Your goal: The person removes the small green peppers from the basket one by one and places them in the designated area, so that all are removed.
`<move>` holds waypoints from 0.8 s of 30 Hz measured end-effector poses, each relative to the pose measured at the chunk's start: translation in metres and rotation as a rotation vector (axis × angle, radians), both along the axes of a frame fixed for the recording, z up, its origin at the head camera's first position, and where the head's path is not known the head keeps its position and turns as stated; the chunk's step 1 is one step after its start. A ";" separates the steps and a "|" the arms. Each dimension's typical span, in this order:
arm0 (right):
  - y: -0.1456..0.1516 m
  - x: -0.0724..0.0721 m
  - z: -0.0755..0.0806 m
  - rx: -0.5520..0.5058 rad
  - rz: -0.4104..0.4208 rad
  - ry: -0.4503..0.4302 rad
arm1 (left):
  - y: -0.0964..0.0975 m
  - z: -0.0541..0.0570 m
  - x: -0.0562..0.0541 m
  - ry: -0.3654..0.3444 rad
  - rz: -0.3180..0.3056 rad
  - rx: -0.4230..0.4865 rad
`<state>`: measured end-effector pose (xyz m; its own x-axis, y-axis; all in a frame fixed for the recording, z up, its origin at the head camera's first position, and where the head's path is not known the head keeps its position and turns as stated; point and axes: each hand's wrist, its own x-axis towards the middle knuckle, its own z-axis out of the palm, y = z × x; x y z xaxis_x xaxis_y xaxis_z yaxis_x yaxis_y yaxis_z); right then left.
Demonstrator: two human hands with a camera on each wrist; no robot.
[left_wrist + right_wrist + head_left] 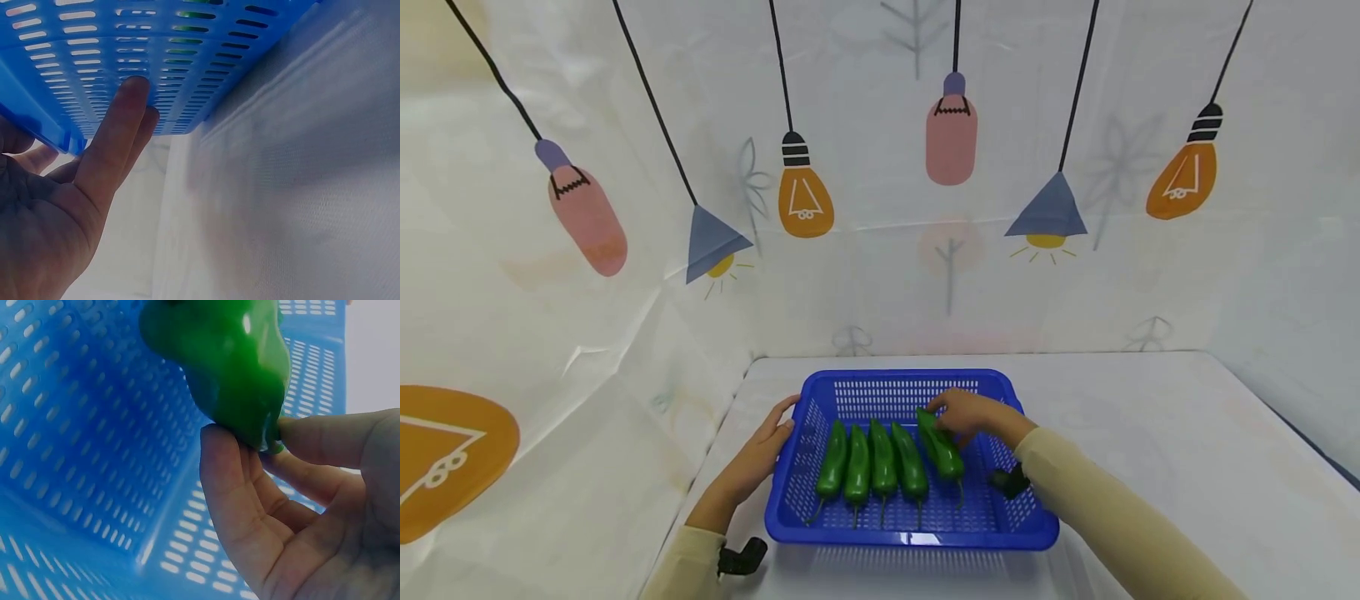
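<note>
My right hand (966,414) reaches over the basket's right side and pinches the tip of a green pepper (942,454) between thumb and fingers. In the right wrist view the glossy pepper (231,369) rises from the fingertips, overlapping the basket wall. Several more green peppers (883,467) lie side by side to its left, stems towards me. All are inside a blue perforated basket (910,540). At the basket's left side, my left hand (756,454) touches the rim. Its straight fingers (119,125) lie against the slotted outer wall in the left wrist view.
The basket stands on a white-covered table (1150,467). A white sheet (865,275) printed with hanging lamps rises behind the table and along its left side. Black wrist cameras (742,557) are strapped under both wrists.
</note>
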<state>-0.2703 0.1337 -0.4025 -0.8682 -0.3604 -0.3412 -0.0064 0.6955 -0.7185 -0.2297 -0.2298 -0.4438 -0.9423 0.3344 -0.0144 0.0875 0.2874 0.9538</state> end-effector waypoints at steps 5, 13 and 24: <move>0.010 0.002 0.007 -0.022 -0.008 0.017 | 0.002 0.001 0.000 0.009 0.024 -0.011; 0.020 0.007 0.019 -0.074 0.002 0.019 | 0.002 0.000 0.000 -0.010 0.026 -0.008; 0.040 0.007 0.031 -0.099 0.031 0.042 | 0.003 0.000 0.000 -0.004 0.034 -0.006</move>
<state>-0.2632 0.1736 -0.3715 -0.8690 -0.4174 -0.2657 -0.0587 0.6201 -0.7823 -0.2300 -0.2271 -0.4438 -0.9531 0.3018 -0.0206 0.0733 0.2963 0.9523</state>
